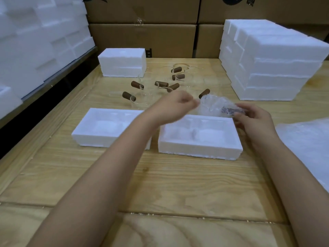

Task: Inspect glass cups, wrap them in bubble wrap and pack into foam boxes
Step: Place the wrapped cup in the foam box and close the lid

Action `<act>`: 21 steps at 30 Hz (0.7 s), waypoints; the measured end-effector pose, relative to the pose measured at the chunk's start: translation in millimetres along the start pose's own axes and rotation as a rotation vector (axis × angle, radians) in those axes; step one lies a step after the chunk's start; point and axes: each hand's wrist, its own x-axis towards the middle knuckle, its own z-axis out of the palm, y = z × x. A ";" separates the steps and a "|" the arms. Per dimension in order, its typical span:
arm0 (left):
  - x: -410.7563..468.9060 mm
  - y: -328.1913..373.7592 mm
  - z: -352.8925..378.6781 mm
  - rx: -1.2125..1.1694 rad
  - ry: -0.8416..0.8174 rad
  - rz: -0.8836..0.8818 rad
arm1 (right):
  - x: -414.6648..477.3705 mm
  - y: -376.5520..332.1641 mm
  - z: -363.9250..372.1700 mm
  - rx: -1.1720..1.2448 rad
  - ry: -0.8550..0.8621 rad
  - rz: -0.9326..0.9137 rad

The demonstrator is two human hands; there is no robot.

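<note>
Tabletop (178, 184) lay open at six o'clock; two foam boxes (199, 148) barred the middle, glass cups (162, 84) crowded twelve, foam stack (270, 68) walled two.

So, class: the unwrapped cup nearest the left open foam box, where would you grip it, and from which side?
Probably by its brown handle, coming from the left: it juts sideways off the clear cup, away from the other cups.

White foam boxes (199, 139), brown cup handles (161, 84), clear bubble wrap (213, 104), pale wood-grain table (160, 184), tan cartons (142, 38)
</note>
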 end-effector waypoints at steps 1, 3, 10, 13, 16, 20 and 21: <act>5.4 -0.1 8.0 0.012 -0.042 -0.019 | 0.9 0.7 0.6 0.015 0.005 -0.006; 12.8 -2.3 18.7 0.029 -0.063 -0.046 | 3.4 3.3 2.6 0.038 0.010 -0.005; 19.1 -9.3 21.1 -0.026 0.014 -0.007 | 3.7 -3.0 8.1 0.165 0.060 0.022; 19.6 -10.0 11.1 -0.095 0.084 0.038 | 3.9 -16.0 9.1 0.285 0.010 -0.026; 21.6 -12.1 0.1 -0.207 0.161 0.069 | 7.9 -34.3 11.5 0.363 -0.068 -0.053; 14.5 -14.4 -11.5 -0.483 0.205 0.153 | 6.6 -54.2 18.6 0.372 -0.123 -0.069; 12.0 -14.3 -14.3 -0.557 0.184 0.178 | 5.4 -58.6 20.7 0.361 -0.126 -0.076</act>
